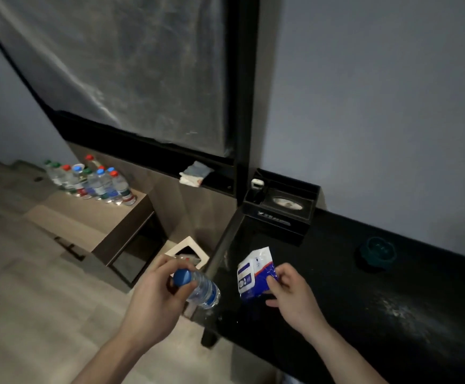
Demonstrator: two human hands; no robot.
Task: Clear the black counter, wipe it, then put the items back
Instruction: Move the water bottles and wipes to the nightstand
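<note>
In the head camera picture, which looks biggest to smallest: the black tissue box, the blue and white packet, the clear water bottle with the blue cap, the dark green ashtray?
1. Black tissue box
2. Blue and white packet and clear water bottle with blue cap: alike in apparent size, and both held nearer the camera, so unranked
3. Dark green ashtray

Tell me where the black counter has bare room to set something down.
Bare: the black counter between the tissue box and the green ashtray, and everything nearer than the ashtray. Crowded: the far left corner by the box.
</note>
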